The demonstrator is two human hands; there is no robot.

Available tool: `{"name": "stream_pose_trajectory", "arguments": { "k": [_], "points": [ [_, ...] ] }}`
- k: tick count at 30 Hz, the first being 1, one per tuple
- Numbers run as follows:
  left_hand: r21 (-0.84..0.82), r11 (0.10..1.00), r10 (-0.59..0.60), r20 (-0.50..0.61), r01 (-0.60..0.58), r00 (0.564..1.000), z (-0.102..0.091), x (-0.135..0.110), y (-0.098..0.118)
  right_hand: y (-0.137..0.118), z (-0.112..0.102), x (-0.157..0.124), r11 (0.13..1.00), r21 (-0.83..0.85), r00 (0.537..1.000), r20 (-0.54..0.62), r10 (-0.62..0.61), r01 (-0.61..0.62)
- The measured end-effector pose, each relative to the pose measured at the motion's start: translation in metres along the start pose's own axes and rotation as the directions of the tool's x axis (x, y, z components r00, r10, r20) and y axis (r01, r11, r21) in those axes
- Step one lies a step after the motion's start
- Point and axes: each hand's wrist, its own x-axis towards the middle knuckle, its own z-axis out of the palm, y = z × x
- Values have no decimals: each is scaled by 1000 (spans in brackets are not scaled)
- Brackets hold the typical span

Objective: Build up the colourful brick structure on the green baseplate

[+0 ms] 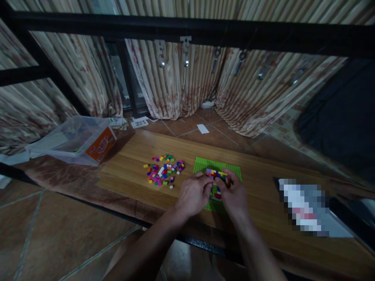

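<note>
Both hands meet over the green baseplate (202,162), which lies on the wooden tabletop (129,164). The brick build (218,173), made up of small multicoloured pieces, is at the plate between the 2 hands; whether it is fixed to the plate or held just above it cannot be told. Right hand (236,193): grip clamped on the build's right end, thumb on the near side, fingers round the far side. Left hand (193,194): fingers bent and bunched at the build's left end — grip state cannot be told, since the fingertips overlap the bricks and any piece between them is hidden. The hands also cover the build's lower part and much of the plate.

Left of the plate, well apart from the build, is a loose brick pile (165,171); single pieces are too small to count. Beyond the tabletop's left end stands a translucent plastic box (64,142) with an orange label (102,144); label print unreadable, contents blurred by the wall. Right side: a flat item (306,207) is pixelated — identity unknown. A dark shape (336,105) is cut off by the right edge. Both forearms run out at the bottom edge.
</note>
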Motion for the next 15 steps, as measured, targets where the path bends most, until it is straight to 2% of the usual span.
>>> {"name": "stream_pose_trajectory", "arguments": {
  "k": [4,7,9,11,13,15],
  "points": [
    [50,988,-138,-133,146,981,-21,3,-22,1,-2,0,997,29,996,52,65,-67],
    [198,925,-288,-198,326,937,-48,4,-49,-2,-6,-2,997,1,996,45,73,-73],
    [322,825,-423,-193,464,885,-66,3,-66,-4,-9,-2,996,3,995,48,87,-87],
    [399,738,-506,-206,544,838,-80,-1,-79,-6,-11,-2,993,33,992,57,115,-117],
    [433,699,-555,-173,569,814,-88,-4,-86,-5,-12,0,989,70,990,48,130,-133],
    [453,693,-570,-132,561,811,-91,-5,-87,-4,-12,1,984,110,990,35,134,-137]
  ]
}}
